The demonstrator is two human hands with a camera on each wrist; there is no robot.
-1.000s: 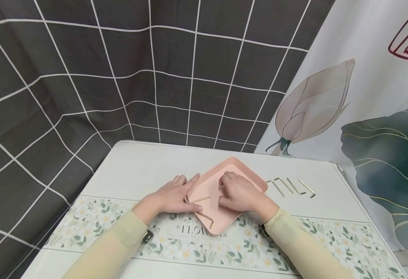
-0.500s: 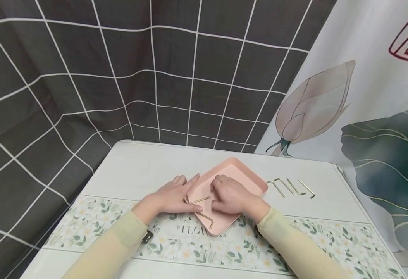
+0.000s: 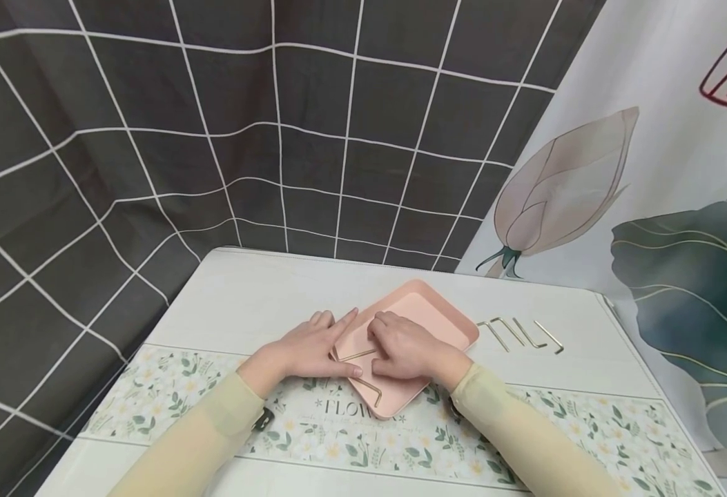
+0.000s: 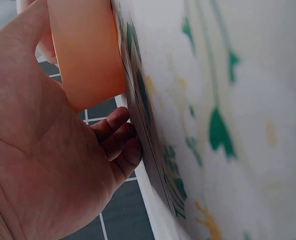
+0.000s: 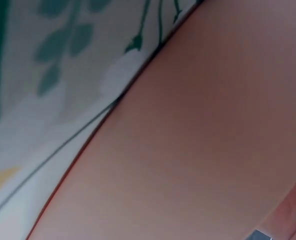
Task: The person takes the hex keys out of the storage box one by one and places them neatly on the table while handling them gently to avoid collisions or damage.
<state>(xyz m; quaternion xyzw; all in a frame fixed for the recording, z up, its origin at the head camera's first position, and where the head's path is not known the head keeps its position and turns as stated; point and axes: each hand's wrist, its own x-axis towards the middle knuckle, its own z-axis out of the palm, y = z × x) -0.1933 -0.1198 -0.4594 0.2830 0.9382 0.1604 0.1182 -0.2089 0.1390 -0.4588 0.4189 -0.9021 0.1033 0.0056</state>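
Left hand (image 3: 312,347) on pink tray (image 3: 424,308), thumb and forefinger spread; right hand (image 3: 408,347) inside, fingers curled beside gold rod (image 3: 357,355) (pinching? cannot tell).

Shallow pink rectangular tray (image 3: 428,316) sitting diagonally, open side up. Two gold L-shaped rods (image 3: 368,384) lying inside, toward its near-left end. Four more gold rods (image 3: 524,332) lying in a row, right of it.

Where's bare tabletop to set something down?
Bare: the white floral tabletop beyond the left hand, left of the pink rectangular tray; and right of four gold L-shaped rods. Crowded: the tray's near end, with two gold rods and the right hand.
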